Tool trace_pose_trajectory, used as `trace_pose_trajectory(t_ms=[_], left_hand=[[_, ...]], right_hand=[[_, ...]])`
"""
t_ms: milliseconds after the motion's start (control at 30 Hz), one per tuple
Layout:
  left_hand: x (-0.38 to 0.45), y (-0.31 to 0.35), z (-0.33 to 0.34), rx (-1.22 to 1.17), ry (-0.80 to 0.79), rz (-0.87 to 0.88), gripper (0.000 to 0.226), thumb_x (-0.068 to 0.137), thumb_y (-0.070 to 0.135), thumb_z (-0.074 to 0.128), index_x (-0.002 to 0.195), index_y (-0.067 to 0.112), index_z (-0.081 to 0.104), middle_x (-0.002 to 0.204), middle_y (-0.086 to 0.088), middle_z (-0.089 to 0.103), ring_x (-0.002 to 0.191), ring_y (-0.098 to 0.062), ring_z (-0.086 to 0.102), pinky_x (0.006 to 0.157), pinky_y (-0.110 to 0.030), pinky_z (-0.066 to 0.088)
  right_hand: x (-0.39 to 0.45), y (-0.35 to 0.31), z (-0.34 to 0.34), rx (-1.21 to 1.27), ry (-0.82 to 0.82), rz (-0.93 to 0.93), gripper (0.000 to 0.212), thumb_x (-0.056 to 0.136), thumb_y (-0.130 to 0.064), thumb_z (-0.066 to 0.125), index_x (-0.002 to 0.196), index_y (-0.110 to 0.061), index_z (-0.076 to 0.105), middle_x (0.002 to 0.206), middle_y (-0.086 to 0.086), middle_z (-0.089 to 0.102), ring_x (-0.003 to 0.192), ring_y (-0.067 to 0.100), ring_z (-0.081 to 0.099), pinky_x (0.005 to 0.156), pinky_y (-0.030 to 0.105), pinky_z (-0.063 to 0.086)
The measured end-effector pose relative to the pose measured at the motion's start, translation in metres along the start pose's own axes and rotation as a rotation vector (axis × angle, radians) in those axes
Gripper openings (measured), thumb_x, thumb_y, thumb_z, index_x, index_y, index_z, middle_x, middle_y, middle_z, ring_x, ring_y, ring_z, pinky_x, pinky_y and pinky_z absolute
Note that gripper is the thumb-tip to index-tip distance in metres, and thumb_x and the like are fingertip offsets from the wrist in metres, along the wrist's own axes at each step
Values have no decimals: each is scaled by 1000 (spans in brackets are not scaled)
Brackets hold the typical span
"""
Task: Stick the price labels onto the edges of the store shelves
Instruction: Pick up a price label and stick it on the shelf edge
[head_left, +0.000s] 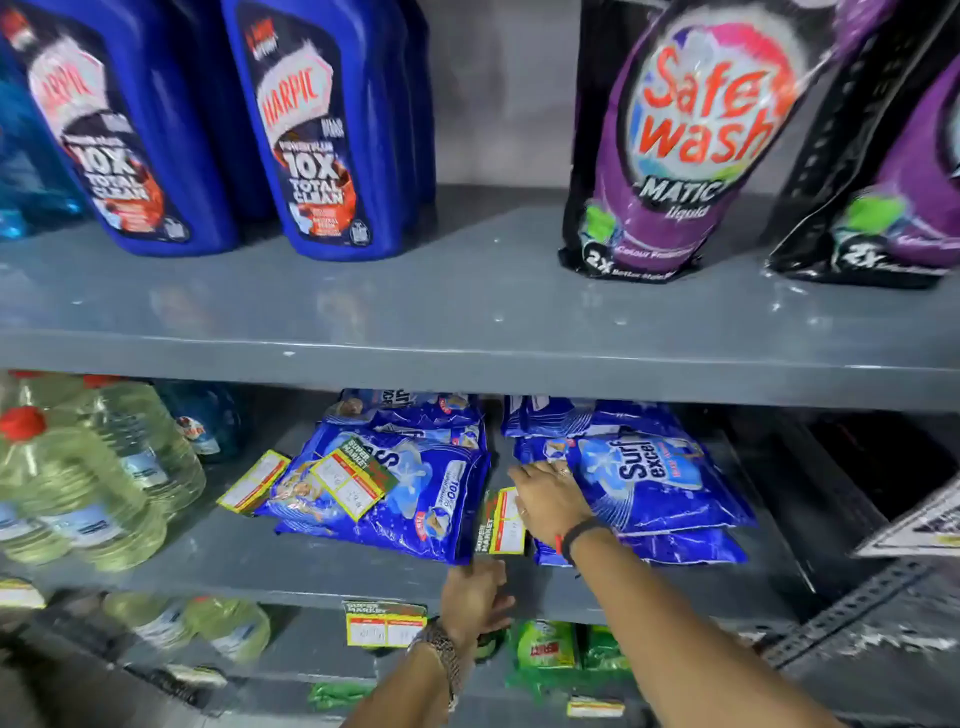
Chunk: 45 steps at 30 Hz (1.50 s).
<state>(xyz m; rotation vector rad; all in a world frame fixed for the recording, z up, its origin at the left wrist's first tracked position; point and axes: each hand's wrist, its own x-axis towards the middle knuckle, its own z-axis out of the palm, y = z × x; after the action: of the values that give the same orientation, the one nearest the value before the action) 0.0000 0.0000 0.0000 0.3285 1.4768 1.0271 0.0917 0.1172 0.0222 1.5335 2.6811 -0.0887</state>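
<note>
A yellow, red and green price label sits in the gap between two piles of blue Surf Excel packets. My right hand lies flat on the right pile, fingers apart, its fingertips at the label's right side. My left hand is at the grey shelf edge just below the label. Its back faces me and its fingers curl out of sight, so any grip is hidden. One label is stuck on that edge. Loose labels lie on the left pile, and another lies on the shelf.
Clear bottles with red caps crowd the left of this shelf. Above, blue Harpic bottles and purple Safewash pouches stand behind a bare grey edge. Below are green packets and one more stuck label.
</note>
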Motion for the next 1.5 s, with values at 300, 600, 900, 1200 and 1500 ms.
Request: trace_pose_trajectory(t_ms=[300,600,900,1200,1500], left_hand=[[36,0,13,-308,140,-111,32,95,8,48,121,-11,52,130,-23,57,96,-29,60,62,-26,52],[29,-2,9,-414,150,-6,26,94,7,50,116,-4,59,104,-17,65,77,-19,63,51,-19,57],[-21,35,9,-359,127,448,29,86,12,65,109,-5,64,103,-20,69,90,-31,67,66,-22,59],[-91,72,15,-185,48,689,11,79,19,72,91,20,73,86,0,74,81,-17,68,80,-36,57],[-130,80,43,-39,-6,881,19,78,16,73,96,18,73,89,-4,75,80,-15,71,70,-26,59]], right_hand=[[41,-6,22,14,-191,135,27,90,-10,46,117,-8,51,122,12,59,126,30,34,105,51,27],[33,19,-15,749,-119,303,27,83,-24,66,99,-3,70,104,15,71,97,25,62,85,26,47],[-51,45,-91,1135,-115,293,13,78,-24,72,89,-17,70,73,-4,64,60,4,51,54,18,39],[-127,40,-120,1288,180,254,31,78,-34,70,93,-7,72,77,6,73,61,12,61,58,29,55],[-170,56,-141,1296,453,214,24,78,-16,72,100,-7,67,76,7,71,56,6,65,43,18,50]])
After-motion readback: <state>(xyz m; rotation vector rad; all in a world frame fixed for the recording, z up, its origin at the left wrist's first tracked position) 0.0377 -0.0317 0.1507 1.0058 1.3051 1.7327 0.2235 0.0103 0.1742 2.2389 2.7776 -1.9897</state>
